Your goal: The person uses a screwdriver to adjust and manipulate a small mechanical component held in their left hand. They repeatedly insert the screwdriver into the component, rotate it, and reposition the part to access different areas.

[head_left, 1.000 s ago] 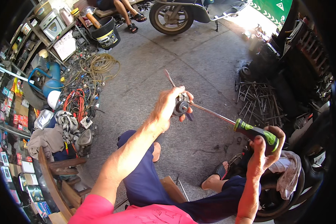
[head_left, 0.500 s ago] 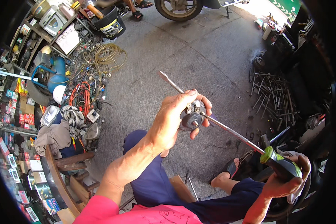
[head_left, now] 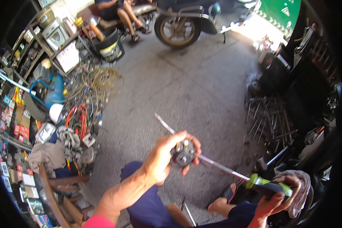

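My left hand (head_left: 159, 157) is closed around a round black horn (head_left: 181, 156), its thumb on top and its fingers curled behind. The horn has a raised centre and small metal terminals facing up. From beyond the thumb a flat metal strip (head_left: 164, 123) sticks out toward the upper left. In my right hand (head_left: 279, 195) is a screwdriver (head_left: 231, 173) with a green and black handle. Its long shaft slants up and left to the horn's right edge, where the tip meets the part near my fingers; exact contact is blurred.
A scooter (head_left: 182, 28) stands ahead, with a seated person's legs (head_left: 128, 19) beside it. Cables and hoses (head_left: 108, 81) lie at left near a black bucket (head_left: 109, 45). Metal rods (head_left: 268, 116) are heaped at right. A wooden stool (head_left: 66, 182) stands lower left.
The view has tilted up, showing more of the scooter, and both hands sit lower in the picture. The screwdriver still reaches the horn's edge; both grips are kept.
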Action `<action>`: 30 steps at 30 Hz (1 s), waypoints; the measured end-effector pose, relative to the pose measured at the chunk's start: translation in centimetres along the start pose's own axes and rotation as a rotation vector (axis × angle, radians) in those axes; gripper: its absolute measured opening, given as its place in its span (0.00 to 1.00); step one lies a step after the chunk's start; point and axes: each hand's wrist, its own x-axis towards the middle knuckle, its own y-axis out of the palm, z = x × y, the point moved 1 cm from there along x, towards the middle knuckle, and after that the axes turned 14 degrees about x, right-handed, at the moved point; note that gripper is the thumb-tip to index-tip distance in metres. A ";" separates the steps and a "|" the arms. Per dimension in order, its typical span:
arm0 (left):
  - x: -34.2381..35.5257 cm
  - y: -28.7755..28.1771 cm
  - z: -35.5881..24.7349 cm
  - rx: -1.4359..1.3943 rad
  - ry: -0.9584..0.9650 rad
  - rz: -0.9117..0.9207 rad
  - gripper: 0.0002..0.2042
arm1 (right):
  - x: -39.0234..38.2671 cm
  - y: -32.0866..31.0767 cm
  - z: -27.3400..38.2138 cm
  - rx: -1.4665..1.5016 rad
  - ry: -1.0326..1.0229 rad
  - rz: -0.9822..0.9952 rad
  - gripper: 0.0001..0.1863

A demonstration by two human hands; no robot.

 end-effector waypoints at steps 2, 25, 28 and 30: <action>0.6 -0.1 0.2 0.019 -0.023 0.021 0.22 | 0.4 1.1 1.2 0.021 0.080 -0.015 0.37; 2.1 1.5 1.8 0.117 -0.067 0.013 0.22 | 1.5 0.9 -0.7 0.475 0.475 -0.099 0.09; 1.8 1.5 1.5 0.036 -0.062 -0.007 0.23 | 1.4 0.7 -0.4 0.525 0.395 -0.184 0.10; 1.6 0.9 1.2 0.012 -0.026 -0.011 0.23 | 1.5 0.3 -0.7 0.579 0.388 -0.200 0.13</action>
